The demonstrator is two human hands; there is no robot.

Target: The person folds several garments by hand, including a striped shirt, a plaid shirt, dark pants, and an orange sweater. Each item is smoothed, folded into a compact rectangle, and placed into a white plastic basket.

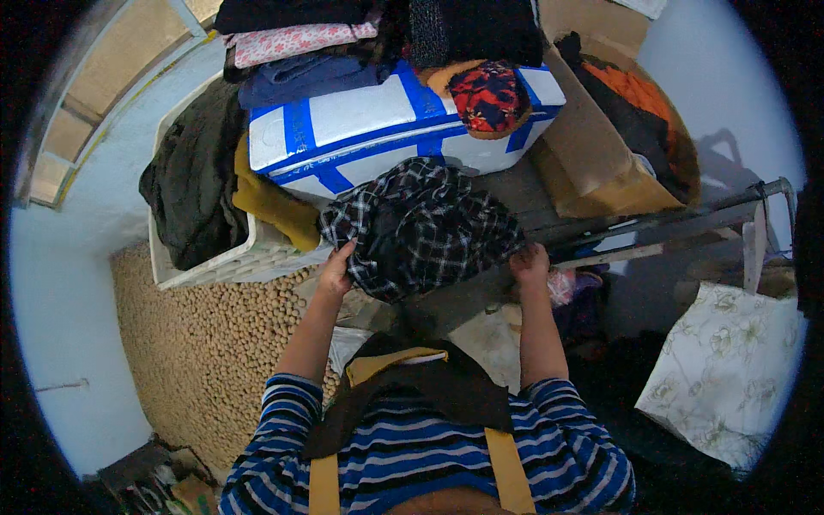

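Observation:
A bunched black-and-white plaid garment lies in front of me, against the near side of a white foam box banded with blue tape. My left hand grips its left edge, thumb on top. At the garment's right end is my right hand, its fingers curled in at the cloth and partly hidden. Folded clothes, among them a dark blue one and a pink floral one, are stacked on the box. A red and black patterned cloth item with a tan border hangs over the box's front edge.
Left of the box, a white plastic crate holds a dark garment and a mustard cloth. A cardboard box with clothes stands at right, beside a metal frame. Many small round brown objects cover the floor at left.

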